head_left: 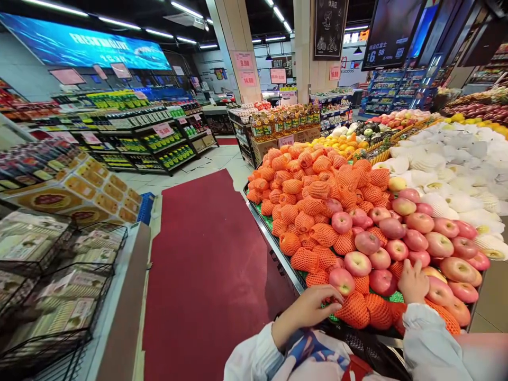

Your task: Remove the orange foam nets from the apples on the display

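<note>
My left hand (pixel 307 309) rests at the near edge of a fruit display, its fingers curled and touching an apple wrapped in orange foam net (pixel 353 309). My right hand (pixel 413 283) lies among the fruit with fingers spread, resting on bare pink-red apples (pixel 383 280). The display bin (pixel 273 246) holds a mound of netted apples (pixel 313 185) on the left and several bare apples (pixel 416 238) on the right. White sleeves cover both my forearms. A dark basket (pixel 365 344) sits below my arms at the frame's bottom.
A red carpet aisle (pixel 206 264) runs along the left of the display. Wire racks of packaged goods (pixel 55 286) stand at the left. White-netted fruit (pixel 456 164) lies right of the apples, with bottles (pixel 286 121) and shelves (pixel 159 137) behind.
</note>
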Tool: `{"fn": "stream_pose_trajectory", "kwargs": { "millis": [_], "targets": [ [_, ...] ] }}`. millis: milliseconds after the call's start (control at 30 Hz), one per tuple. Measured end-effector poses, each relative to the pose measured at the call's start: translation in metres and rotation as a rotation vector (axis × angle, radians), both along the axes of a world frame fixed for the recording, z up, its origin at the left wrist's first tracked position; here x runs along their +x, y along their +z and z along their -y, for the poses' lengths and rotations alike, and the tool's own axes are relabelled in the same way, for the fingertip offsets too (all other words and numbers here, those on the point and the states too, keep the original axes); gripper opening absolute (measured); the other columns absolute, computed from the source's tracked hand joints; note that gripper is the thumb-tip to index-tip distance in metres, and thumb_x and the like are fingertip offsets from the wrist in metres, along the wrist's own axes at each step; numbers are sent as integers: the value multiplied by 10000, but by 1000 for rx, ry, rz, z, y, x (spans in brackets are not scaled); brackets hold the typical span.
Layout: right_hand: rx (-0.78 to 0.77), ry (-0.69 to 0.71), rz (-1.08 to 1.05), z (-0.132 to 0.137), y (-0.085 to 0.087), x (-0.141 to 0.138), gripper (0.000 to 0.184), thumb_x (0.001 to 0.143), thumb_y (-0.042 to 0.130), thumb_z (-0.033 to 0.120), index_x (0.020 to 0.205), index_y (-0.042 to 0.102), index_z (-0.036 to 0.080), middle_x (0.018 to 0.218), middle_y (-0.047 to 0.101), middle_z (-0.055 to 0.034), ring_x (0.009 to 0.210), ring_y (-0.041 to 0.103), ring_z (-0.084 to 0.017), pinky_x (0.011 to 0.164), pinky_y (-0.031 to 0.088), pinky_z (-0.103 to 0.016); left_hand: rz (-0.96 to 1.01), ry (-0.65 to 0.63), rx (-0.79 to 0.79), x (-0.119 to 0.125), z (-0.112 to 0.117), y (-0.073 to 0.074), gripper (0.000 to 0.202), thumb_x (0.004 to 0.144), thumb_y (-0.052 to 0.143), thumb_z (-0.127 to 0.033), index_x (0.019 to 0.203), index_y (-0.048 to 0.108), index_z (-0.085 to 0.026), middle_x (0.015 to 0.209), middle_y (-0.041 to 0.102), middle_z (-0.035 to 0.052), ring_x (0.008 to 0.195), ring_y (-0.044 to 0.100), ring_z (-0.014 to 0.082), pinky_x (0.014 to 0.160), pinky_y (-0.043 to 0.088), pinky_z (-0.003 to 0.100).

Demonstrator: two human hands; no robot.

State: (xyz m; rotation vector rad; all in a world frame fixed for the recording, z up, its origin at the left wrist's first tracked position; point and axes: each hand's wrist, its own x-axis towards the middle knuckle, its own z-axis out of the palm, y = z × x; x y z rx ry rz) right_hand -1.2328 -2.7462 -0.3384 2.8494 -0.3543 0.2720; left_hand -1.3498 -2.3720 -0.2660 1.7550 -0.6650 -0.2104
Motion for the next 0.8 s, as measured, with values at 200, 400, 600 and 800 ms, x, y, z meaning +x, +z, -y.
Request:
{"fn": "stream_pose_trajectory", "kwargs": {
  "millis": [200, 400, 600, 800],
  "targets": [
    [17, -7, -131, -10, 19, -5, 474, 1103, 273, 118, 1357, 658, 10, 1222, 661, -225, 1063, 694, -348, 753, 350, -361, -2, -67, 21, 2, 7, -3, 329, 1064, 614, -458, 1093, 763, -166, 1145, 798, 114, 1091, 741, 224, 1013, 540, 324],
    [111, -9, -142, -13, 22, -13, 454, 1100, 302, 118, 1407, 625, 34, 1348, 593, -248, 1217, 590, -344, 870, 310, -396, 23, -138, 34, 3, 12, 5, 319, 1067, 610, -443, 1104, 754, -162, 1130, 787, 114, 1067, 734, 220, 998, 533, 318],
    [297, 6, -224, -5, 25, -13, 459, 1001, 495, 54, 1457, 547, 42, 1348, 637, -234, 1202, 602, -279, 846, 295, -372, -16, -120, 9, 5, 8, 13, 289, 1052, 632, -423, 1078, 759, -164, 1144, 790, 113, 1069, 726, 216, 958, 522, 307],
    [414, -52, -177, 4, 50, 0, 513, 955, 522, 45, 1463, 579, 10, 1308, 710, -251, 1184, 695, -290, 911, 452, -339, -82, 22, 52, 19, 24, 7, 220, 1002, 615, -332, 1047, 756, -169, 1111, 786, 99, 1004, 700, 209, 878, 497, 305]
  ]
}}
